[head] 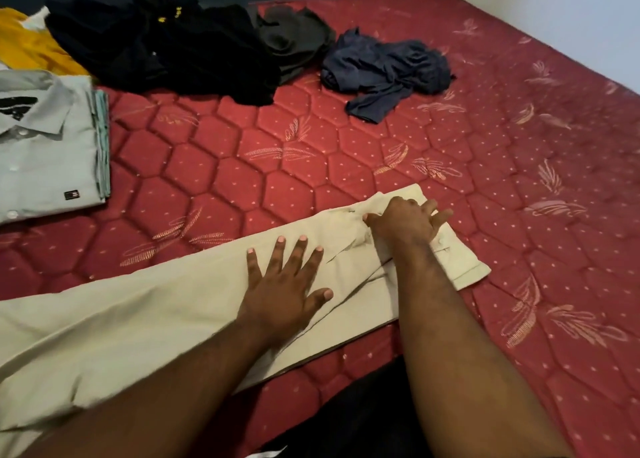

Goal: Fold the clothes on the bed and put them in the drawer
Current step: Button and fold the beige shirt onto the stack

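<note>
Cataloguing, head view: one bed, six garments, two hands.

Mattress (pixel 398 139): red, quilted in hexagons with pale leaf motifs; it carries every garment listed.

Beige trousers (pixel 138 312): laid lengthwise along the near edge of the mattress, waistband end to the right, legs running off toward the near left corner.

Left hand (pixel 287 284): flat on the trousers near their middle, fingers straight and spread, palm down, gripping nothing.

Right hand (pixel 405 223): on the waistband end of the trousers, fingers spread and partly bent against the cloth; whether it pinches fabric cannot be told.

Folded grey shirt (pixel 48 146): collared, buttoned, with a small dark label low on the front; rests at the left edge of the mattress, well apart from the trousers.

Yellow garment (pixel 31 49): far left corner, partly under the black pile.

Black clothes pile (pixel 166 42): unfolded heap along the far edge, beside the yellow garment.

Dark grey garment (pixel 294 38): crumpled, touching the right side of the black pile.

Navy garment (pixel 384 69): crumpled, just right of the dark grey one, toward the middle of the far edge.

Wall (pixel 571 17): pale, beyond the far right corner.
</note>
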Tool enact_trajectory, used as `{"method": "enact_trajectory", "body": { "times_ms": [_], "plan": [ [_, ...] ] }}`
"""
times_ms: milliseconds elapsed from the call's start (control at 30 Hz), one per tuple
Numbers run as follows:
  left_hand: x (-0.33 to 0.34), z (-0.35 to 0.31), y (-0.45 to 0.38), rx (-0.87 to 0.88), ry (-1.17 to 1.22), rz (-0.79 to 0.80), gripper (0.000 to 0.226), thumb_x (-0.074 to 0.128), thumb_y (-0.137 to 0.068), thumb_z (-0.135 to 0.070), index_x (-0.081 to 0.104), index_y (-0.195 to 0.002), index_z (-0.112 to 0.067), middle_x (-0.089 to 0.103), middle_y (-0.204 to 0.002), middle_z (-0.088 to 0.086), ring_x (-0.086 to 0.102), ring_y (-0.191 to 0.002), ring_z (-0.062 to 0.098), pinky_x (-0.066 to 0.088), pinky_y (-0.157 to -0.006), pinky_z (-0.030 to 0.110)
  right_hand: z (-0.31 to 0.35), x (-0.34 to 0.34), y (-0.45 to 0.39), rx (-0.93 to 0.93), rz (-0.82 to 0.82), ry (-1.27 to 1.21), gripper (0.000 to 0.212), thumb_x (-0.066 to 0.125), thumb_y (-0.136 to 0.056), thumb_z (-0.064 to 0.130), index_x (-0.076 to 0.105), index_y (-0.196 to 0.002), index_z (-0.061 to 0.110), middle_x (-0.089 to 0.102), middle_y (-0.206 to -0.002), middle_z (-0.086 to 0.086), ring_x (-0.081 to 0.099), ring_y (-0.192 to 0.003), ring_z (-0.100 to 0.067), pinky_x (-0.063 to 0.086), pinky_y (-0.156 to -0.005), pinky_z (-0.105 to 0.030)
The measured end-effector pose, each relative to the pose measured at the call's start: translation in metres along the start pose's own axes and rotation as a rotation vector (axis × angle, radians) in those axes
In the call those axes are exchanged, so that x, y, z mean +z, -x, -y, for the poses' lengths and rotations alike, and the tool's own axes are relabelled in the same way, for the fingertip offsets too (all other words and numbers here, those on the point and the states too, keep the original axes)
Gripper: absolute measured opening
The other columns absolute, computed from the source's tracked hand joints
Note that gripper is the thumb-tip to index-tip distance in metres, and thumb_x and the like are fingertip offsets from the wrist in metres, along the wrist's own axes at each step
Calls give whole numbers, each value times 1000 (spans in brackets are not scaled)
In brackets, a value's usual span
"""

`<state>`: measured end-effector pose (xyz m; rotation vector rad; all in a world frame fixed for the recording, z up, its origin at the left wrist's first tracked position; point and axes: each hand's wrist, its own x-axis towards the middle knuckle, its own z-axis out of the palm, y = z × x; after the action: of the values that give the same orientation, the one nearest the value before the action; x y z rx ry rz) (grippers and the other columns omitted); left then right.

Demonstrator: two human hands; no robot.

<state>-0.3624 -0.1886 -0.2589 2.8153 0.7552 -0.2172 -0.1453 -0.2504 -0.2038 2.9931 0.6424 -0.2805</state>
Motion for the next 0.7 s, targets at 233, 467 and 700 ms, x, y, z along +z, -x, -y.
{"method": "enact_trajectory", "body": {
  "times_ms": [233, 467, 700],
  "plan": [
    [-10, -10, 3, 23, 2, -198, 72, 4, -89, -77, -10, -151, -42, -13, -161, -6, -14, -148, 24, -21, -106, 64, -24, -36, -12, -23, -219, -313, 48, 55, -91, 52, 55, -122, 16, 64, -121, -8, 54, -121, -31, 1, -111, -65],
    [-16, -9, -15, 196, -14, 160, 79, 13, -82, -82, -16, -147, -49, -25, -159, -8, -27, -145, 25, -16, -108, 69, -52, -1, -26, 117, -19, -281, 55, 57, -89, 54, 55, -129, 16, 53, -136, -13, 39, -132, -38, 7, -110, -68],
    [-34, 9, 11, 169, -14, 119, 78, 7, -82, -79, -7, -151, -47, -15, -162, -10, -18, -148, 17, -16, -111, 63, -51, -10, -19, 170, -17, -197, 63, 49, -93, 56, 45, -139, 14, 40, -146, -18, 26, -140, -41, 2, -109, -72]
  ]
}}
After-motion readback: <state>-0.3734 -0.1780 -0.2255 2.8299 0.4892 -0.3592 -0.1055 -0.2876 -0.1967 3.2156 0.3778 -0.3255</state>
